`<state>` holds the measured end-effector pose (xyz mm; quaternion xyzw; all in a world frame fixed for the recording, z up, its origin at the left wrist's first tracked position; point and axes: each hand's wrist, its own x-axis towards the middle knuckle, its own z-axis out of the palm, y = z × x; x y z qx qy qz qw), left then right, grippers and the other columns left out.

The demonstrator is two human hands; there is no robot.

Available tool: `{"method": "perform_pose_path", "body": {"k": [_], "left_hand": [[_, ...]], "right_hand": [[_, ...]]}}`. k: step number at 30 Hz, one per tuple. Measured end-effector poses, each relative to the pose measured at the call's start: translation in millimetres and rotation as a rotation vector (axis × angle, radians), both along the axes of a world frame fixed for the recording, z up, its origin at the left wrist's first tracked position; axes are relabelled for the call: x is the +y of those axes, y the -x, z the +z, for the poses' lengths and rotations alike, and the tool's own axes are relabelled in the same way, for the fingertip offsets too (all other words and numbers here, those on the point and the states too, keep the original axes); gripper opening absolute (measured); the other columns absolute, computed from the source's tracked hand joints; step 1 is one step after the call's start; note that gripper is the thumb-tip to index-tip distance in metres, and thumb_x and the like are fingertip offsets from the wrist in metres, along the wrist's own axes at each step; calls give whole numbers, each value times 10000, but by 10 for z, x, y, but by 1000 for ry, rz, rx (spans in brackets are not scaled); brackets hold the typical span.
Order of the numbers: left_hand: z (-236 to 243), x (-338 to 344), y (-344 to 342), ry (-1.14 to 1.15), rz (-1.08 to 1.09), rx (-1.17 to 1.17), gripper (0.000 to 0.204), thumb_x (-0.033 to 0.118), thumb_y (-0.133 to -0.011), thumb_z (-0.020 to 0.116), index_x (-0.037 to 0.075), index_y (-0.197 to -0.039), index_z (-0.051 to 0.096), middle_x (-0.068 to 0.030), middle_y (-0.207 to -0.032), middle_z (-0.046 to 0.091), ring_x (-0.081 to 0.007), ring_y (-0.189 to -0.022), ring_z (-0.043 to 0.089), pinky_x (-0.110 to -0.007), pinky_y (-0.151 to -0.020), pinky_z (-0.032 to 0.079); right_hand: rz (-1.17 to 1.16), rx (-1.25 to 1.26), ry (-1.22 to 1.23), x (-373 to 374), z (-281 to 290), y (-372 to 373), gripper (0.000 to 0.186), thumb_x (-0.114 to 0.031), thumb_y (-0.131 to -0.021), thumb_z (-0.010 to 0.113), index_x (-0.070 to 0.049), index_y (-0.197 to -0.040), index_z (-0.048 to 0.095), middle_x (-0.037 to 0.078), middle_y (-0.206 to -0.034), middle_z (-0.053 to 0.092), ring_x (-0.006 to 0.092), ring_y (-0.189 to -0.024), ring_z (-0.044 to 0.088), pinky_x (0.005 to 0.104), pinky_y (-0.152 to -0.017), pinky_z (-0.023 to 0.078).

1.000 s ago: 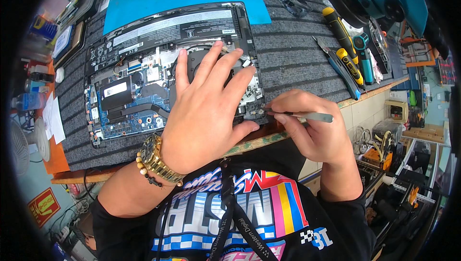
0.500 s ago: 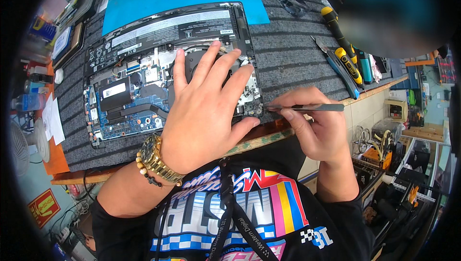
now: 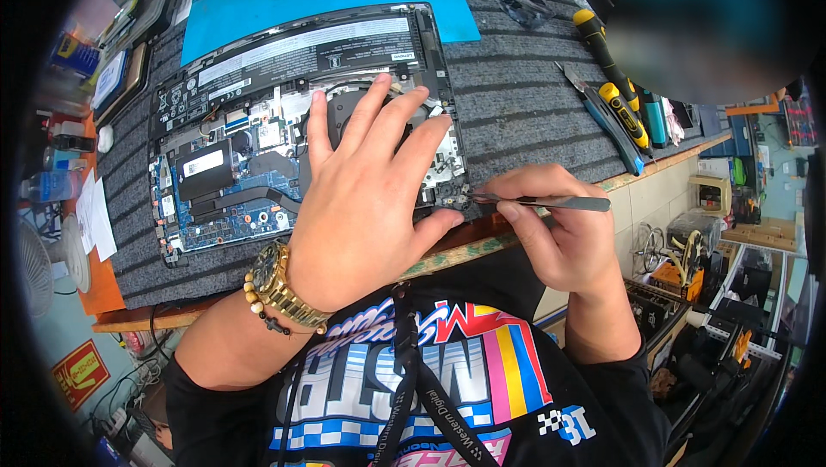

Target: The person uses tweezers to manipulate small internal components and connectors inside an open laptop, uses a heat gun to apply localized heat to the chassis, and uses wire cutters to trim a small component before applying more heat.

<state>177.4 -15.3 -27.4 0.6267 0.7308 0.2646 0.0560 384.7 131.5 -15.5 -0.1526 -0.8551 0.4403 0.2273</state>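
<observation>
Left hand (image 3: 366, 209) spread flat on opened laptop (image 3: 258, 140); right hand (image 3: 551, 226) pinching metal tweezers (image 3: 551, 203) at its corner.

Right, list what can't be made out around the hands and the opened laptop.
Head view only:
- The fan area of the opened laptop is hidden under the spread left hand.
- What the tweezers in the right hand touch at the laptop's corner is too small to tell.
- A blurred patch covers the bench top right.
- The screwdrivers partly run under that patch.
</observation>
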Motion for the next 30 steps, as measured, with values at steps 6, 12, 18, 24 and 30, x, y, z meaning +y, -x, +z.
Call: {"method": "perform_pose_path", "body": {"k": [6, 12, 18, 24, 30], "left_hand": [[-1, -1, 0, -3, 0, -7, 863, 378, -762, 995, 103, -1505, 652, -163, -1642, 561, -423, -1643, 407, -738, -1325, 142], [9, 2, 1, -2, -1, -14, 853, 379, -762, 991, 104, -1498, 659, -163, -1645, 560, -424, -1645, 406, -735, -1324, 139], [16, 1, 5, 10, -2, -7, 849, 371, -760, 991, 113, -1499, 660, -157, -1650, 556, -424, -1647, 405, -737, -1321, 142], [18, 3, -10, 24, 4, -16, 849, 350, -757, 993, 127, -1506, 659, -151, -1661, 548, -424, -1647, 402, -754, -1309, 157], [34, 15, -25, 33, 4, -14, 862, 329, -747, 1000, 133, -1513, 657, -144, -1667, 546, -426, -1647, 402, -751, -1311, 163]], "right_hand": [[-25, 55, -21, -21, -90, -36, 166, 81, -975, 775, 15, -1127, 774, 150, -1065, 820, 226, -863, 807, 324, -756, 630], [-58, 123, 24, -67, -238, -116, 168, 82, -995, 756, 36, -1155, 769, 184, -1130, 841, 253, -920, 823, 344, -821, 647], [-50, 174, 70, -86, -291, -122, 148, 82, -1006, 745, 43, -1149, 743, 221, -1136, 841, 277, -982, 831, 365, -867, 653], [-71, 211, 3, -128, -375, -120, 156, 104, -984, 743, 49, -1128, 716, 239, -1108, 842, 323, -958, 839, 384, -865, 664], [-41, 245, -104, -178, -332, -44, 154, 111, -984, 733, 50, -1125, 725, 243, -1098, 839, 323, -936, 838, 392, -850, 666]]}}
